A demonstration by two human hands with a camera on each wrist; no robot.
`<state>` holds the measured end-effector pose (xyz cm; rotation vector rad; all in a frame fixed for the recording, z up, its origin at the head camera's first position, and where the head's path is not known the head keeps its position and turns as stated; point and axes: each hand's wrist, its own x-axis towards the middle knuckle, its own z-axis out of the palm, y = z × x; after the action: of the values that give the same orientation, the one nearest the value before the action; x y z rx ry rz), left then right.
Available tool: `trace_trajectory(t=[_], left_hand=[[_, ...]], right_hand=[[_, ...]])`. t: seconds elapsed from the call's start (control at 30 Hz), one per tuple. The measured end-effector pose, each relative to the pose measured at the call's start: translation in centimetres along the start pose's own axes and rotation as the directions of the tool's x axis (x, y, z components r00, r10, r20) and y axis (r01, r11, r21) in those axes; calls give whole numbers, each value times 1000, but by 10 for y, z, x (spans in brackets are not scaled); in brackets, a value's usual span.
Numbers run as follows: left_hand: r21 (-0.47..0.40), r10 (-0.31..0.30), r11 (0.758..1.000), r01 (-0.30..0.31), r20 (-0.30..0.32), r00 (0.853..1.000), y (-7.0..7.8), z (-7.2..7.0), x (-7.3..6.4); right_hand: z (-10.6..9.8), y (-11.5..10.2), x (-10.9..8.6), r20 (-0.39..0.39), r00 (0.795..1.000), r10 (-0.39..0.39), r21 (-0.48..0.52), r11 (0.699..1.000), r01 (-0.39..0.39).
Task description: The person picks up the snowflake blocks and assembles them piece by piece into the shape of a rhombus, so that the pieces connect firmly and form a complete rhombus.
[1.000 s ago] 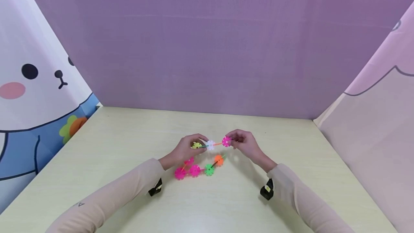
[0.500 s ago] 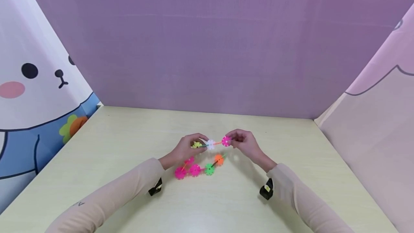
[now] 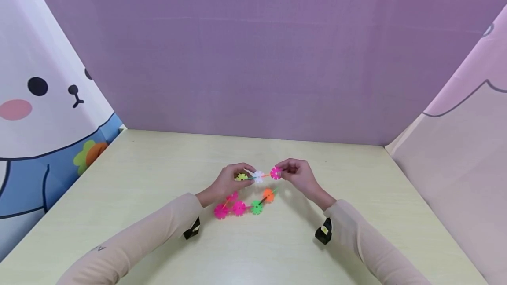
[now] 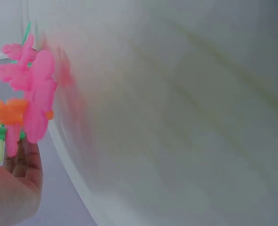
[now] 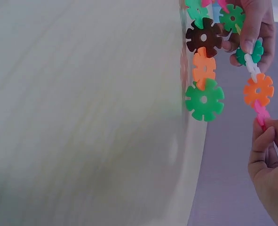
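Note:
A chain of notched plastic snowflake discs curves between and below my hands. In the head view my left hand point(image 3: 227, 181) is at the chain's far-left stretch, beside a yellow disc point(image 3: 240, 177). The right wrist view shows its thumb and fingers pinching a green disc point(image 5: 257, 52). From there the chain runs through a white disc point(image 3: 259, 177) and an orange disc point(image 5: 258, 90) to a pink disc point(image 3: 275, 173). My right hand point(image 3: 298, 175) pinches that pink disc at its edge. A darker red bit shows at its fingertips, too small to tell.
The chain's other stretch hangs or lies nearer me, with pink discs point(image 3: 239, 208), a brown disc point(image 5: 203, 37), an orange disc point(image 3: 268, 195) and a green end disc point(image 5: 204, 100). A pale wooden table point(image 3: 253, 250) lies beneath, with a purple panel point(image 3: 253, 56) behind.
My right hand and the pink disc have shifted very slightly left, toward the white disc. My left hand and the rest of the chain look nearly the same.

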<state>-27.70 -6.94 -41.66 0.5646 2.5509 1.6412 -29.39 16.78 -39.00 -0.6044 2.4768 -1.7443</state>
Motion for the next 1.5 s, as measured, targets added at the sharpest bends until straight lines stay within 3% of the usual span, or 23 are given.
trace_trajectory(t=[0.2,0.37,0.5,0.87,1.23,1.5], left_hand=[[-21,-9,1000,9,3,1000,2,1,0],[-40,-4,999,4,14,1000,2,2,1],[-41,-6,999,7,14,1000,3,2,2],[13,3,1000,-3,27,1000,2,1,3],[88,67,994,-70,31,997,7,1,4],[110,65,992,-67,19,998,8,1,5]], right_hand=[[-2,5,0,-4,1000,30,29,999,-30],[-1,7,0,-12,1000,-10,23,1000,10],[0,-4,-3,-17,1000,-26,0,1000,26],[-1,4,1,3,1000,-18,19,1000,18],[1,4,1,15,1000,-14,8,1000,14],[-2,8,0,44,998,44,-4,999,-44]])
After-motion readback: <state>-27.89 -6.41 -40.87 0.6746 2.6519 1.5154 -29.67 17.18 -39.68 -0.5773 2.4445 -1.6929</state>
